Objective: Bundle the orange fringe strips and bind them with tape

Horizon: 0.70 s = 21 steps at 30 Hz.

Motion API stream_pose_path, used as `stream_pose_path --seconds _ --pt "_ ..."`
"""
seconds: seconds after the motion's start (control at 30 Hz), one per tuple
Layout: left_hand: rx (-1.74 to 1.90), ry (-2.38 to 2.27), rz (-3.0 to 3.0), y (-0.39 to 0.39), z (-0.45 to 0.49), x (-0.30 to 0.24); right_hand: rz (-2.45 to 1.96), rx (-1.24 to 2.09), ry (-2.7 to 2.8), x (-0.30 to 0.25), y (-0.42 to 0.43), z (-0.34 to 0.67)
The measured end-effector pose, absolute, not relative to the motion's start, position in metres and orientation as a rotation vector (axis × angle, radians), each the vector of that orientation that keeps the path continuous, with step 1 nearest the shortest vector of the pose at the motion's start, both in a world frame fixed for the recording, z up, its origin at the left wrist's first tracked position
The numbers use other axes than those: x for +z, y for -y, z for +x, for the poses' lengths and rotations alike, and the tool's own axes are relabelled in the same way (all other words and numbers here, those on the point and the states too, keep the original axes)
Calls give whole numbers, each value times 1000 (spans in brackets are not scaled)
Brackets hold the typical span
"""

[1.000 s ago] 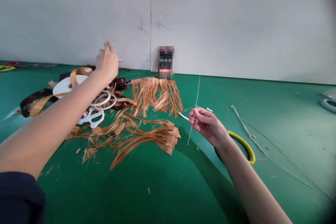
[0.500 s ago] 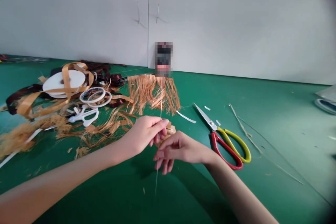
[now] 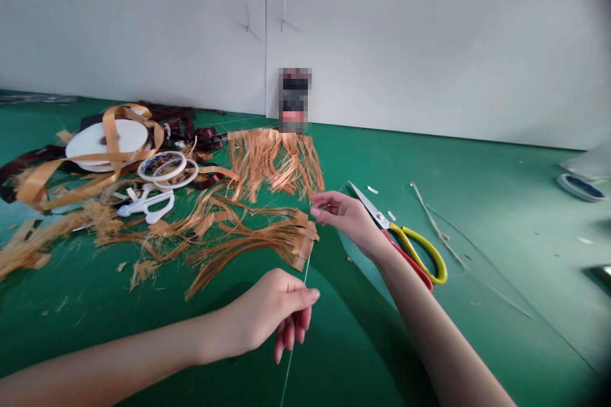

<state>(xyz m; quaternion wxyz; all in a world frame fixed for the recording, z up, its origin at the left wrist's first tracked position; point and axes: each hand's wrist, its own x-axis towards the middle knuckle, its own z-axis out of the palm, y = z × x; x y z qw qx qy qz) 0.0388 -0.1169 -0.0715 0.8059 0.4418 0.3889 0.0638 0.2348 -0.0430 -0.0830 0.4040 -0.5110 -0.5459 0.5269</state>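
Observation:
My left hand (image 3: pixel 272 315) is low in the middle of the view, shut on a thin pale strand (image 3: pixel 298 324) that runs down past its fingers and out of the bottom of the picture. My right hand (image 3: pixel 344 219) hangs loosely curled over the blades of a pair of scissors (image 3: pixel 410 251) with red and yellow handles. Its fingertips are just right of the taped end of an orange fibre fringe (image 3: pixel 252 245), and I see nothing held in them.
A second orange fringe (image 3: pixel 274 162) lies under a pixelated object (image 3: pixel 294 100) at the wall. Left of it are a white ribbon spool (image 3: pixel 107 143), white rings (image 3: pixel 167 168) and white plastic pieces (image 3: pixel 146 203). Dry fibres (image 3: pixel 439 229) lie on the green mat.
My left hand has come down from the upper left and now holds the strand my right hand held earlier. My right hand has moved up over the scissors, away from the strand.

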Motion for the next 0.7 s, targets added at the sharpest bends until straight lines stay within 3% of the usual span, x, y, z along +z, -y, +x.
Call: stream_pose_path --seconds 0.27,0.47,0.7 --pt "29 -972 1044 128 28 -73 -1236 1344 1350 -99 38 233" --pt "220 -1322 1789 130 21 -71 -1232 1338 1360 -111 35 230" --pt "204 -1281 2045 138 23 -82 -1251 1326 1361 -107 38 228"
